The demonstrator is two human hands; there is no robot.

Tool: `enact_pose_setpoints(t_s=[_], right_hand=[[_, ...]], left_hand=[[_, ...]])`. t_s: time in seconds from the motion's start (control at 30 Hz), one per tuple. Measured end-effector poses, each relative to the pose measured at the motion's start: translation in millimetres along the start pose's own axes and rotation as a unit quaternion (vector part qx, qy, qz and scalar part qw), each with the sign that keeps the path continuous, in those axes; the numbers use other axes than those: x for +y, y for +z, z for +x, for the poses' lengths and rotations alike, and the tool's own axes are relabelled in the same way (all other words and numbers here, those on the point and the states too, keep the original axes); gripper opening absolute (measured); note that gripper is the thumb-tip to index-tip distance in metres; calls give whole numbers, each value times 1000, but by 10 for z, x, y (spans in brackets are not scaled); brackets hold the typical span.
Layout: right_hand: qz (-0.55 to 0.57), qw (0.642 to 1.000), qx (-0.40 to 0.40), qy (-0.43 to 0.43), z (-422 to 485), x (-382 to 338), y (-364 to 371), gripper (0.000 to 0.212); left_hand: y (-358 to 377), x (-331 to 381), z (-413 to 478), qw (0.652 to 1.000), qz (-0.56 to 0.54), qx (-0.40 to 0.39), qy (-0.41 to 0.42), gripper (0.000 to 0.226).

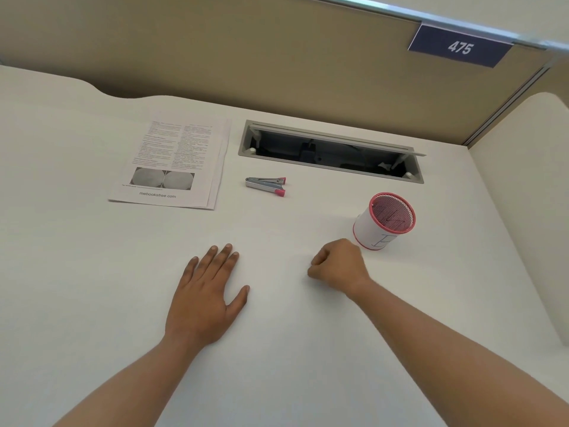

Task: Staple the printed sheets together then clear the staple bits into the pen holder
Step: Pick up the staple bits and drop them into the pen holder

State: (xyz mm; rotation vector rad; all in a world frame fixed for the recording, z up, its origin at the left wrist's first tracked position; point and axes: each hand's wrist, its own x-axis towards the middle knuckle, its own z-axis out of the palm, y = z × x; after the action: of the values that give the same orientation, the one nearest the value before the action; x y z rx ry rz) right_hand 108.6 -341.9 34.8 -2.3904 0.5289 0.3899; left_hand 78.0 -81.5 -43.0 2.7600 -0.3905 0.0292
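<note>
Sheets (172, 161): small stack, printed side up, edges slightly fanned, far left of the desk (277, 349). No hand on them.
Stapler (266, 186): metal with pink ends, lying just right of the sheets, apart from them, jaws gaping a little.
Pen holder (374, 229): pink mesh cup with a white paper wrap, upright, right side of the desk. A few thin dark marks show inside, low down; can't tell whether they're staples or just the mesh.
Right hand (338, 266): fingers curled into a fist, resting on the desk just in front-left of the holder, not touching it. Can't tell if anything small is pinched inside.
Left hand (204, 300): flat, palm down on the desk, fingers straight, holding nothing.
Behind the stapler: cable hatch (329, 151) in the desk, flap up, dark parts inside.
Tan partition (246, 50) at the back, with a blue "475" plate (460, 46).
</note>
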Motion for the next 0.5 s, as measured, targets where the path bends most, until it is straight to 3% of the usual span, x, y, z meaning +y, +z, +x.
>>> enact_pose_setpoints(t_s=[0.13, 0.23, 0.37, 0.5], right_hand=[[324, 942, -27, 85, -88, 8, -256, 12], [428, 898, -51, 87, -214, -84, -477, 17], [474, 879, -34, 44, -322, -185, -922, 24], [341, 938, 67, -6, -184, -180, -1409, 20]], left_hand=[[5, -6, 4, 1000, 1, -1, -1, 68], [12, -10, 4, 1000, 2, -4, 0, 68], [19, -20, 3, 1000, 7, -7, -1, 68], [20, -21, 3, 1000, 7, -9, 0, 69]])
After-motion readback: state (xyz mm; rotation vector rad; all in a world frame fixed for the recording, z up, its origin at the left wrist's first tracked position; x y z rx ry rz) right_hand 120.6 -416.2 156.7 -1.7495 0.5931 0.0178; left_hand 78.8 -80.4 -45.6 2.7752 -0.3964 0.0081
